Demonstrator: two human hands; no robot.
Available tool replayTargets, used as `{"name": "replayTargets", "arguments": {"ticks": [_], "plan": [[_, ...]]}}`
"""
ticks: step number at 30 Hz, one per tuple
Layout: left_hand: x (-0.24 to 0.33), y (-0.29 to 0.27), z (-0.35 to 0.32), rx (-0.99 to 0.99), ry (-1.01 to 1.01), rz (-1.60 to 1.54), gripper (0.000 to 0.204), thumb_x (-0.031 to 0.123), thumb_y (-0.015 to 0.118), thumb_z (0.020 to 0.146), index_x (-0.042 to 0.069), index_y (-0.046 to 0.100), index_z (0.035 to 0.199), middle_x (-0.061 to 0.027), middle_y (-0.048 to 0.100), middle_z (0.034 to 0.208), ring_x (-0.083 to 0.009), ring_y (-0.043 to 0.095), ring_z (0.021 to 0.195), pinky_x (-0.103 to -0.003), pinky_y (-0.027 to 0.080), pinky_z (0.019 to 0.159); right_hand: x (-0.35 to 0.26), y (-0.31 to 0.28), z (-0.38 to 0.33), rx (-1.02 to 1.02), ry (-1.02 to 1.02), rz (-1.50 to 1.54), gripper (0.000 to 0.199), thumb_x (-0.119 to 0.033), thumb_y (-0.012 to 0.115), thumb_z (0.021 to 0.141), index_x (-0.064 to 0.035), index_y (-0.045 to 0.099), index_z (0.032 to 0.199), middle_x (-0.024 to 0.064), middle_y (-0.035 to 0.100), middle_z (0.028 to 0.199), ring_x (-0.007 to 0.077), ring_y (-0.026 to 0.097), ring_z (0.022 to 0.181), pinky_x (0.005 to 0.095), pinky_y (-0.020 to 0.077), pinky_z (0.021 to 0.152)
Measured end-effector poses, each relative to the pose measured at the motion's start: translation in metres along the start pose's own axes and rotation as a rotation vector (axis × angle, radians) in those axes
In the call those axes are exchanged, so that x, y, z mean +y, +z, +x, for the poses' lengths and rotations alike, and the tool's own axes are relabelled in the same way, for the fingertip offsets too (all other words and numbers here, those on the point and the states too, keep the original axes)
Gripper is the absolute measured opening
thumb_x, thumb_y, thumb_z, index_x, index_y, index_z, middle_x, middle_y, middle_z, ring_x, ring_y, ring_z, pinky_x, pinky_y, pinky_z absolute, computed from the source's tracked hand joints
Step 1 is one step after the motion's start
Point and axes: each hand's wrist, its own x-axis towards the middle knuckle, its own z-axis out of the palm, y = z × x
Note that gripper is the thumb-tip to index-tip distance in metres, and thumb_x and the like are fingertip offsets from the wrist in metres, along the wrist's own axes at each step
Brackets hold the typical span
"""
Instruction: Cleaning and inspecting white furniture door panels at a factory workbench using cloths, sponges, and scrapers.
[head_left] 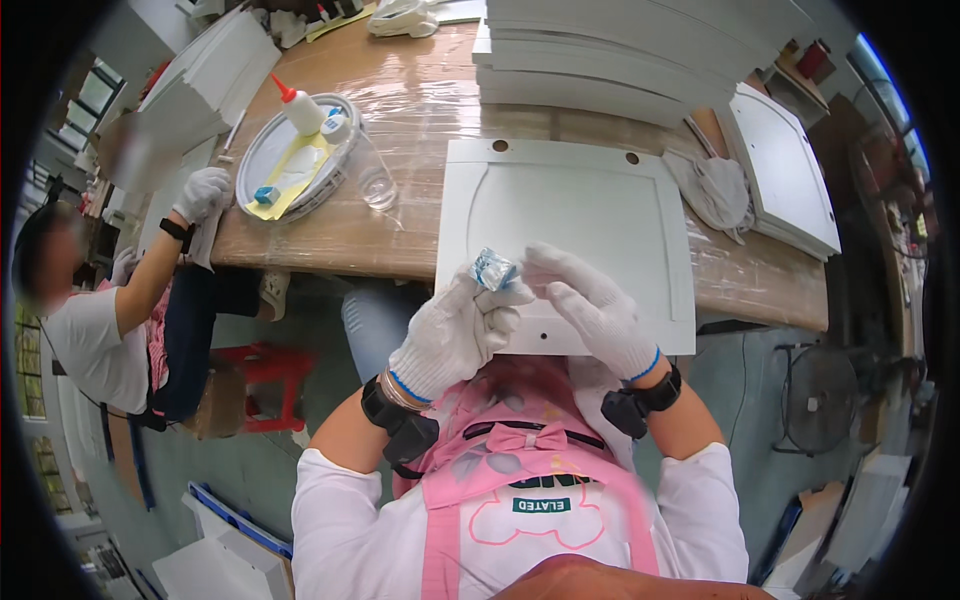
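Observation:
In my white-gloved left hand (445,335) is a small crumpled packet (493,268), silver foil with blue marks, held up between thumb and fingers. My right hand (595,310), gloved as well, is beside it with fingers stretched out and nothing visible in them. Both hands are over the near part of a white cabinet door panel (575,215), which has a routed frame line and two round holes near its far edge. The panel lies on the table and sticks out past its near edge toward my pink apron. What the packet contains is hidden.
To the left, a round white lid (245,160) carries a red-tipped glue bottle (303,112), yellow paper and a small blue box. A clear cup (376,185) stands beside it. White panels (610,60) are stacked behind. At right are a rag (710,190) and more panels. A co-worker (110,300) sits left.

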Motion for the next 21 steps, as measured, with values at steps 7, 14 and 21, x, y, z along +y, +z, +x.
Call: {"name": "replayTargets", "arguments": {"ticks": [7,14,21], "plan": [[-0.039,0.008,0.019,0.089,-0.135,-0.006,0.040,0.041,0.052,0.100,0.007,0.055,0.123,-0.0064,0.064,0.105,-0.0149,0.057,0.078,-0.022,0.040,0.056,0.022,-0.001,-0.021,0.046,0.083,0.197,0.045,-0.019,0.050,0.102,-0.0021,0.044,0.143,0.0125,0.059,0.127,0.0186,0.054,0.119,0.0317,0.0420,0.104],[-0.049,0.010,0.033,0.121,-0.362,0.176,0.038,0.039,0.049,0.102,0.004,0.060,0.114,-0.0052,0.061,0.091,-0.0113,0.055,0.068,-0.022,0.044,0.053,0.027,-0.007,-0.038,0.210,0.302,0.435,0.047,-0.024,0.057,0.098,0.0025,0.047,0.136,0.0112,0.061,0.118,0.0152,0.059,0.108,0.0288,0.0471,0.095],[-0.016,-0.014,0.004,0.326,-0.087,0.500,0.045,0.032,0.047,0.103,-0.003,0.050,0.130,-0.0079,0.060,0.096,-0.0116,0.055,0.071,-0.022,0.044,0.054,-0.012,-0.071,-0.082,0.652,0.287,-0.153,0.040,-0.011,0.063,0.092,0.0029,0.051,0.128,0.0108,0.063,0.110,0.0158,0.062,0.102,0.0287,0.0486,0.090]]}}
